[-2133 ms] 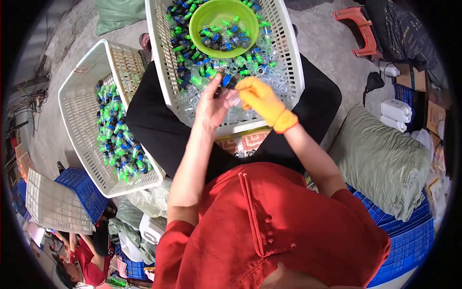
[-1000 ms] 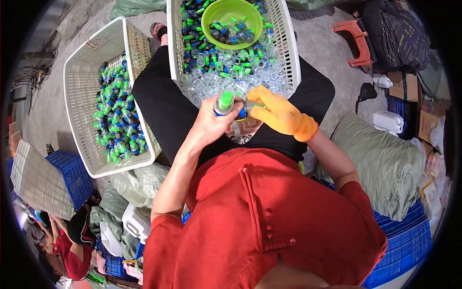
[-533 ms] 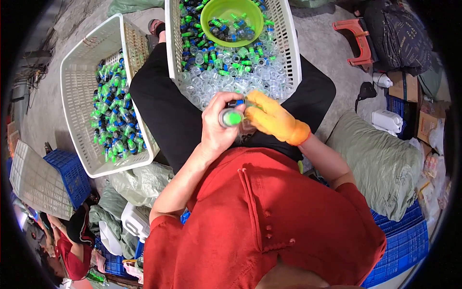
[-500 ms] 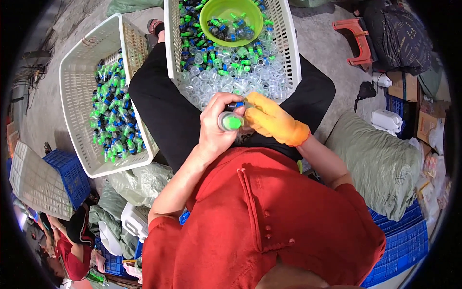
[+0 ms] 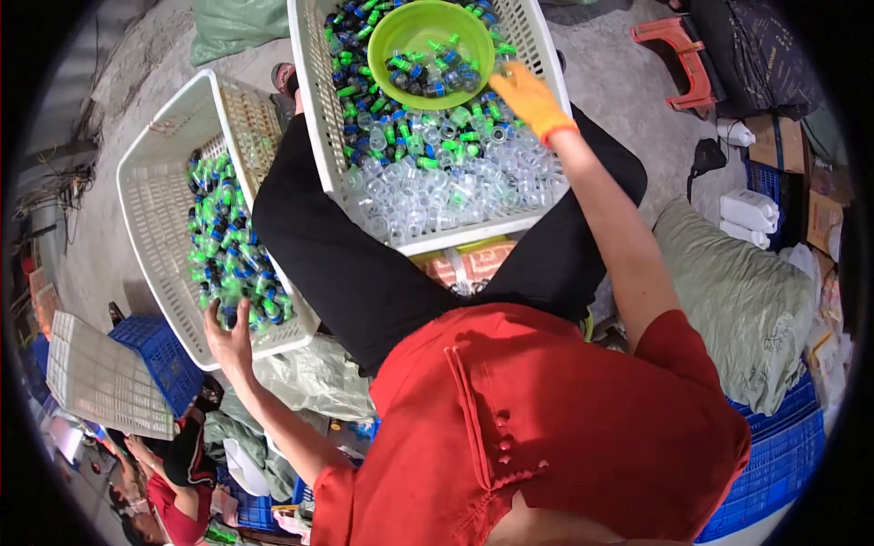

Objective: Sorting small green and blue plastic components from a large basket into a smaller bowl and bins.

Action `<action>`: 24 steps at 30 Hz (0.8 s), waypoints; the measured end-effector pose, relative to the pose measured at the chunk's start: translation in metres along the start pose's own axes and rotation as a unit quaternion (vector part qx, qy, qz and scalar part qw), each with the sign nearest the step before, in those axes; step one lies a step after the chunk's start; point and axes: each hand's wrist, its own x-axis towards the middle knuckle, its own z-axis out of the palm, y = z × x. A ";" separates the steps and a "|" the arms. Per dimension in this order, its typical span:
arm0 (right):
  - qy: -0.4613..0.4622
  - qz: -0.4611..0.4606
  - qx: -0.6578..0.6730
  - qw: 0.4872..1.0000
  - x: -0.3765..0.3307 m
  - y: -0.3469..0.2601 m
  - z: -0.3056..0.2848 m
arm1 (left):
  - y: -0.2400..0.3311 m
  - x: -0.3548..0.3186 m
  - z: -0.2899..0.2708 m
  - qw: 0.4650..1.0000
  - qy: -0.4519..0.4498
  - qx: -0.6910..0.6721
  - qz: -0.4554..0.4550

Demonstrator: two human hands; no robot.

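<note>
Head view: the bare left hand point(image 5: 229, 335) hangs open, fingers spread, at the near corner of the white side basket point(image 5: 146, 209), just over the finished green-capped bottles point(image 5: 228, 246) lying inside it. The right hand point(image 5: 531, 98), in an orange glove, reaches across the white lap basket point(image 5: 319, 109) resting on the person's black-trousered legs. Its fingers touch the clear empty bottles point(image 5: 437, 187) just beside the green bowl point(image 5: 401, 32); whether they grip anything, I cannot tell.
</note>
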 end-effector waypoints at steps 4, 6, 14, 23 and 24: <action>0.064 0.069 0.024 0.995 0.084 0.037 0.033 | 0.040 0.013 0.013 0.989 0.008 -0.141 0.045; 0.044 0.081 0.026 0.995 0.113 0.055 0.042 | 0.097 0.021 0.020 0.984 -0.018 -0.176 0.030; -0.303 0.226 0.180 0.908 0.106 0.005 0.018 | 0.205 0.025 0.057 0.941 -0.039 -0.219 0.257; 0.058 -0.220 0.023 0.973 0.019 0.017 0.030 | 0.202 -0.010 0.076 0.914 -0.106 -0.285 0.269; 0.038 -0.208 0.002 0.977 -0.003 0.004 0.023 | 0.196 -0.015 0.077 0.914 -0.101 -0.288 0.269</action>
